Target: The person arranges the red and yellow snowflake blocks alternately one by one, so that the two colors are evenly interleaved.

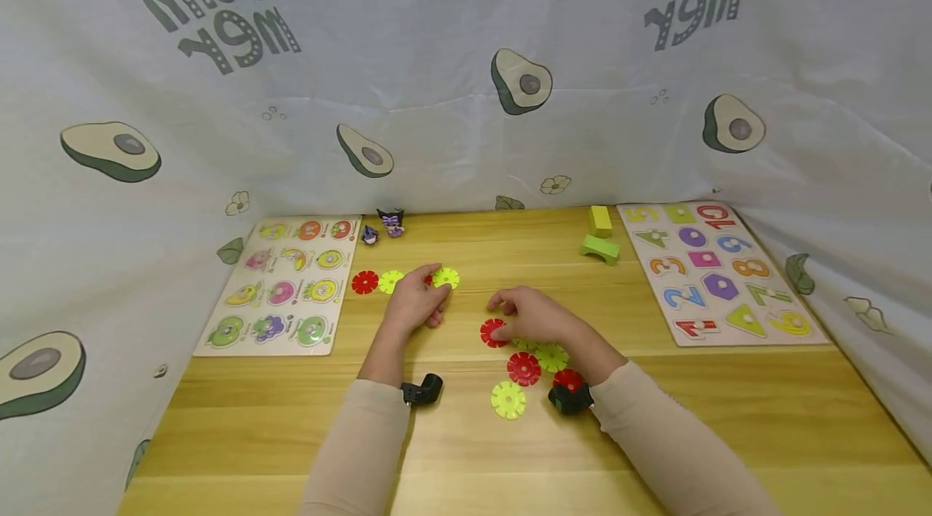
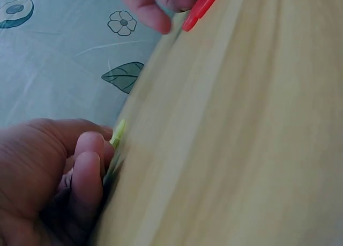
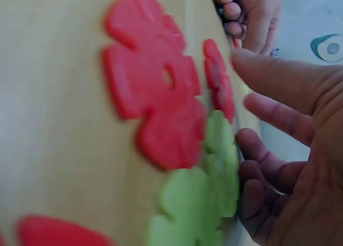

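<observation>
While the left hand (image 1: 415, 304) bends over a yellow disc (image 1: 446, 278) at the far end of the row beside the fruit board (image 1: 287, 349), whether it pinches that disc cannot be told. Farther from the fruit board, the right hand (image 1: 537, 315) is loosely spread, thumb over a red disc (image 1: 488, 327) lying on the worktop (image 1: 466, 451), near other loose discs (image 1: 523, 369).

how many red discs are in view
5: a red disc left of the left hand, one partly behind it, one by the right hand, two nearer the viewer; more may be hidden.
</observation>
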A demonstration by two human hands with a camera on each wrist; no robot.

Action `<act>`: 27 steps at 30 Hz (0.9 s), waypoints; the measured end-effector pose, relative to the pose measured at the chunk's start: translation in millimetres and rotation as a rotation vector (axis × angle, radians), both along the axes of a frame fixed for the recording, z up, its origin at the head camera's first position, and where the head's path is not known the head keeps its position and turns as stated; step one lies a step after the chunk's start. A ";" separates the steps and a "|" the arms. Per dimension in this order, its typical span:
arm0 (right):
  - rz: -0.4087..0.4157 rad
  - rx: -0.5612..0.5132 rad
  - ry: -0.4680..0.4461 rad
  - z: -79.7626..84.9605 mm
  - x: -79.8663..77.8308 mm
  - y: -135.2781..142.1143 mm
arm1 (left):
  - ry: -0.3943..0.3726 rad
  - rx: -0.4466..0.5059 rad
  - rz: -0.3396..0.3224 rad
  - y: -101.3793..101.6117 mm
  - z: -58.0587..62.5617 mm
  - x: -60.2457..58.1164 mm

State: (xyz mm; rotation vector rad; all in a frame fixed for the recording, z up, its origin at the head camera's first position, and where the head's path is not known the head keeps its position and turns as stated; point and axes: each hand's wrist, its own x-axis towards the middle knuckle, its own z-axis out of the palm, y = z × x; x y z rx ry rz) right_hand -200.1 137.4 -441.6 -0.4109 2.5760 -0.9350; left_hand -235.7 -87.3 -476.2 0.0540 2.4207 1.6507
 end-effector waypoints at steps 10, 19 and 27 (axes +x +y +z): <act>0.035 0.098 0.066 -5.8 9.5 0.7 | 0.017 -0.067 0.020 2.0 -5.0 -0.7; -0.018 -0.046 0.026 -3.2 11.0 -3.6 | 0.023 -0.060 0.019 1.4 -3.2 -1.0; -0.152 -0.138 0.016 -0.7 0.2 -13.3 | 0.008 -0.054 0.034 2.7 -2.8 -1.1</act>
